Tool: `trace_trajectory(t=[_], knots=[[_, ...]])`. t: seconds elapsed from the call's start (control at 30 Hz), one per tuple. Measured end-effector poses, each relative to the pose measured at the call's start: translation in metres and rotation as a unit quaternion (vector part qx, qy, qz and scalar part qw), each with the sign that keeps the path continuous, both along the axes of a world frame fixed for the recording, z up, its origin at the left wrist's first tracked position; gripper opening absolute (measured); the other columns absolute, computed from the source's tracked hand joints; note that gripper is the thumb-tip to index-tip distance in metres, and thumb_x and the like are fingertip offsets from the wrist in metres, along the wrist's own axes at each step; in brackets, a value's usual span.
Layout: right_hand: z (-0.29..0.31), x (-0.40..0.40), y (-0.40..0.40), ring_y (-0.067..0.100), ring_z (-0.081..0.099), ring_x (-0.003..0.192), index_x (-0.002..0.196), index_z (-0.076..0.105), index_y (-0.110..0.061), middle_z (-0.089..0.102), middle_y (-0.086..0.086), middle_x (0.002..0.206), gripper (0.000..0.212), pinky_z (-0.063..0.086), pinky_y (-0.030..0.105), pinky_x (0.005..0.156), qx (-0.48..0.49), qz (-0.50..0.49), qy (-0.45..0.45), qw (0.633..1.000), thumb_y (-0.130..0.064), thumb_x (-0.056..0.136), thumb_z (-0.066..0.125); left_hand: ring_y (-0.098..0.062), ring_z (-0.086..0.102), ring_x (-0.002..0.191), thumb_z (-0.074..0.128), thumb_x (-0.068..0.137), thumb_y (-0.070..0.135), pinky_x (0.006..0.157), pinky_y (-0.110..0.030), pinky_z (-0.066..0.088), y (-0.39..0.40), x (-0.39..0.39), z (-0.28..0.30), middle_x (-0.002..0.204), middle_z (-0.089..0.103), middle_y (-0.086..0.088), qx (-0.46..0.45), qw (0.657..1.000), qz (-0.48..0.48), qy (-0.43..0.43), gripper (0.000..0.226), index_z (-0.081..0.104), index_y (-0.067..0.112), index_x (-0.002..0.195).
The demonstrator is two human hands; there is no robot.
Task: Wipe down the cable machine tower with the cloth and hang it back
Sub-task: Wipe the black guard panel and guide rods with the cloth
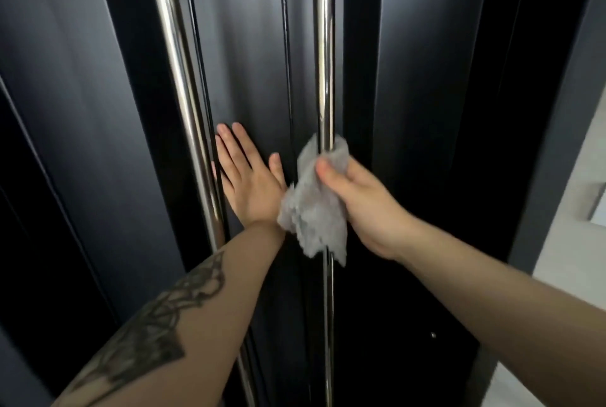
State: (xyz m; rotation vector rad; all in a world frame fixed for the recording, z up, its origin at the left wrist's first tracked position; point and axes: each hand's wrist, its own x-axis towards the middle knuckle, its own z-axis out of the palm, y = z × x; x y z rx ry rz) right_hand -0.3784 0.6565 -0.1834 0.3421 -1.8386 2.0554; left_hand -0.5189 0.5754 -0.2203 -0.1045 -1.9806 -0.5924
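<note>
The cable machine tower (249, 45) fills the view, a dark panel with two upright chrome guide rods. My right hand (360, 206) grips a crumpled grey cloth (314, 206) wrapped around the right chrome rod (324, 62). My left hand (249, 177) lies flat with fingers spread on the dark panel between the rods, its fingertips partly behind the left chrome rod (183, 78). A thin black cable (286, 45) runs upright just left of the right rod.
Dark frame uprights (442, 78) flank the panel on both sides. A pale wall and floor (577, 209) show at the right edge, with a small grey fixture (595, 206) on it.
</note>
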Motion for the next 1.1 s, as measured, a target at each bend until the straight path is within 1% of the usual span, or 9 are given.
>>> trace_trajectory(t=[0.1, 0.23, 0.37, 0.6, 0.7, 0.8, 0.9, 0.97, 1.1], knots=[[0.028, -0.011, 0.002, 0.036, 0.058, 0.115, 0.113, 0.056, -0.02, 0.061, 0.014, 0.11, 0.023, 0.044, 0.05, 0.101, -0.029, 0.015, 0.053, 0.998, -0.027, 0.092, 0.057, -0.024, -0.004, 0.15, 0.003, 0.096, 0.043, 0.108, -0.024, -0.03, 0.001, 0.002, 0.0, 0.163, -0.001, -0.012, 0.003, 1.0, -0.016, -0.013, 0.07, 0.001, 0.008, 0.156], [-0.048, -0.009, -0.013, 0.012, 0.063, 0.098, 0.116, 0.048, -0.032, 0.062, 0.004, 0.106, 0.026, 0.052, 0.025, 0.087, -0.013, -0.078, 0.083, 0.993, -0.014, 0.097, 0.049, -0.026, 0.0, 0.151, 0.01, 0.098, 0.044, 0.107, -0.024, -0.029, 0.0, 0.002, 0.0, 0.163, 0.001, -0.012, -0.001, 1.0, -0.001, -0.012, 0.068, 0.003, 0.008, 0.156], [-0.155, 0.018, -0.026, 0.016, 0.064, 0.087, 0.118, 0.045, -0.032, 0.064, 0.002, 0.097, 0.024, 0.053, 0.029, 0.076, 0.1, -0.134, -0.032, 0.985, -0.02, 0.098, 0.048, -0.027, -0.002, 0.15, 0.018, 0.102, 0.039, 0.104, -0.02, -0.033, -0.002, 0.003, -0.002, 0.164, -0.001, -0.013, 0.0, 1.0, -0.018, -0.005, 0.065, 0.0, 0.008, 0.156], [-0.066, 0.004, -0.028, 0.004, 0.067, 0.085, 0.118, 0.039, -0.03, 0.064, -0.006, 0.096, 0.024, 0.057, 0.024, 0.074, 0.115, -0.291, 0.112, 0.943, -0.036, 0.096, 0.047, -0.025, 0.0, 0.151, 0.017, 0.099, 0.041, 0.104, -0.021, -0.031, 0.0, 0.003, -0.001, 0.164, 0.001, -0.01, 0.011, 1.0, 0.002, -0.002, 0.067, 0.003, 0.01, 0.156], [-0.119, 0.005, -0.029, 0.015, 0.067, 0.073, 0.117, 0.048, -0.032, 0.066, 0.0, 0.086, 0.033, 0.055, 0.037, 0.062, 0.105, -0.253, 0.038, 0.961, -0.047, 0.088, 0.054, -0.025, -0.003, 0.151, 0.02, 0.101, 0.04, 0.103, -0.021, -0.031, -0.001, 0.002, -0.003, 0.164, -0.001, -0.011, 0.0, 1.0, -0.016, -0.005, 0.065, 0.001, 0.009, 0.156], [-0.214, 0.025, -0.035, -0.002, 0.061, 0.076, 0.109, 0.047, -0.054, 0.061, -0.012, 0.092, 0.024, 0.049, 0.014, 0.063, 0.197, -0.206, -0.077, 0.955, -0.043, 0.09, 0.056, -0.026, -0.002, 0.151, 0.021, 0.103, 0.038, 0.103, -0.02, -0.033, -0.001, 0.0, -0.004, 0.164, -0.001, -0.012, 0.004, 1.0, -0.009, 0.007, 0.065, 0.0, 0.008, 0.156], [-0.23, 0.027, -0.032, -0.01, 0.055, 0.085, 0.115, 0.039, -0.05, 0.056, -0.017, 0.102, 0.029, 0.046, 0.003, 0.075, 0.196, -0.216, -0.137, 0.946, -0.036, 0.093, 0.053, -0.026, -0.002, 0.151, 0.022, 0.103, 0.038, 0.103, -0.021, -0.033, -0.001, 0.002, -0.004, 0.164, 0.0, -0.012, 0.006, 1.0, -0.015, 0.007, 0.064, 0.001, 0.008, 0.156], [-0.195, 0.018, -0.032, 0.0, 0.061, 0.089, 0.128, 0.043, -0.031, 0.061, -0.013, 0.097, 0.039, 0.051, 0.012, 0.077, 0.162, -0.202, -0.092, 0.962, -0.039, 0.092, 0.054, -0.026, -0.003, 0.151, 0.023, 0.103, 0.038, 0.105, -0.023, -0.03, 0.0, 0.001, -0.004, 0.164, -0.001, -0.012, 0.005, 1.0, -0.018, 0.006, 0.065, 0.0, 0.008, 0.156], [-0.118, 0.004, -0.034, 0.013, 0.068, 0.081, 0.115, 0.044, -0.036, 0.066, -0.004, 0.092, 0.024, 0.058, 0.04, 0.069, 0.083, -0.24, 0.023, 0.967, -0.036, 0.093, 0.053, -0.027, -0.003, 0.151, 0.025, 0.103, 0.039, 0.112, -0.033, -0.014, 0.001, 0.002, -0.003, 0.164, -0.002, -0.012, 0.009, 1.0, -0.014, -0.006, 0.066, -0.001, 0.009, 0.156]])
